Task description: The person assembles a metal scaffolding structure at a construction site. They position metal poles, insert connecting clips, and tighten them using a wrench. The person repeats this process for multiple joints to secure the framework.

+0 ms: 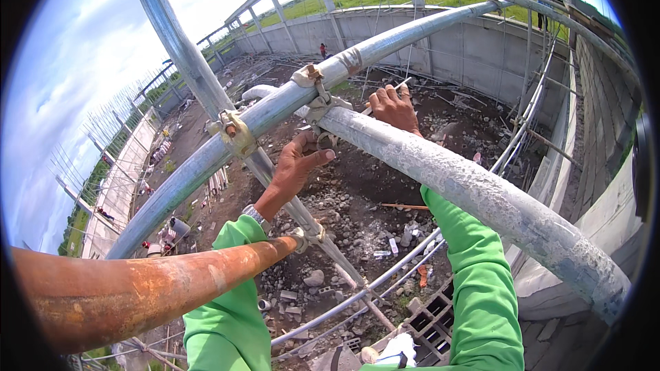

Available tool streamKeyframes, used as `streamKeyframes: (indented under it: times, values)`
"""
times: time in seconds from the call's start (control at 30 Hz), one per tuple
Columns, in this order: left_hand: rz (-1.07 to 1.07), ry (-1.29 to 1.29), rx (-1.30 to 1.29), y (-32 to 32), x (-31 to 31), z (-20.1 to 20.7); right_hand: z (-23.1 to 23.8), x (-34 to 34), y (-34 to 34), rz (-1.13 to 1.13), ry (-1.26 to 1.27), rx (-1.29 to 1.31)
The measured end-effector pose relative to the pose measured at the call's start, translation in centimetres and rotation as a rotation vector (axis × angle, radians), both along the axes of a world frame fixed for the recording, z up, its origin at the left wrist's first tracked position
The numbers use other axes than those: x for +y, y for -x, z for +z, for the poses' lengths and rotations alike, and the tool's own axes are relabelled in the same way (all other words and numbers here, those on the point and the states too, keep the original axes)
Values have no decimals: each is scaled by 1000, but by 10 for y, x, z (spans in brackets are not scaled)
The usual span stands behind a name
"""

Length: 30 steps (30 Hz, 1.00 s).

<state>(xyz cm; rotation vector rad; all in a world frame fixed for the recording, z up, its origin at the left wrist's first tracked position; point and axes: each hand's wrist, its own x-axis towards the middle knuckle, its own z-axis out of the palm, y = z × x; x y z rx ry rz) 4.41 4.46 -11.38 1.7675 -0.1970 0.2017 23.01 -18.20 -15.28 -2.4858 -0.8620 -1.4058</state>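
A scaffold clamp (319,101) joins a grey steel pipe (282,106) to a cement-crusted pipe (440,148). My left hand (294,170) is under this joint, thumb and fingers closed on the clamp's lower part, beside the crusted pipe's end. Beyond that pipe, my right hand (395,108) is closed round a thin metal bar like a wrench (403,84); its far end is partly hidden by the fingers and pipe. A second scaffold clamp (232,132) fixes the grey pipe to an upright pipe (180,48) on the left.
A rusty pipe (158,288) crosses at the lower left, ending at another clamp (309,235). Far below lies rubble-strewn ground (323,209). A concrete wall (467,41) runs along the back, and a blockwork wall (605,103) rises at the right. Distant people are below.
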Motion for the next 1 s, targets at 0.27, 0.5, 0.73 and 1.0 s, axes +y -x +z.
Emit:
streamKeyframes:
  times: [0.27, 0.5, 0.73, 1.0]
  values:
    - [119, -38, 86, 2, -13, 6, 6, 113, -33, 733, -53, 237]
    - [95, -44, 143, 8, -12, 11, -26, 111, -55, 960, -145, 348]
    - [-55, 16, 213, 13, 1, -9, -79, 53, -56, 604, -28, 251]
    - [-380, 474, 177, 6, 17, -29, -66, -71, 141, -5, 73, 166]
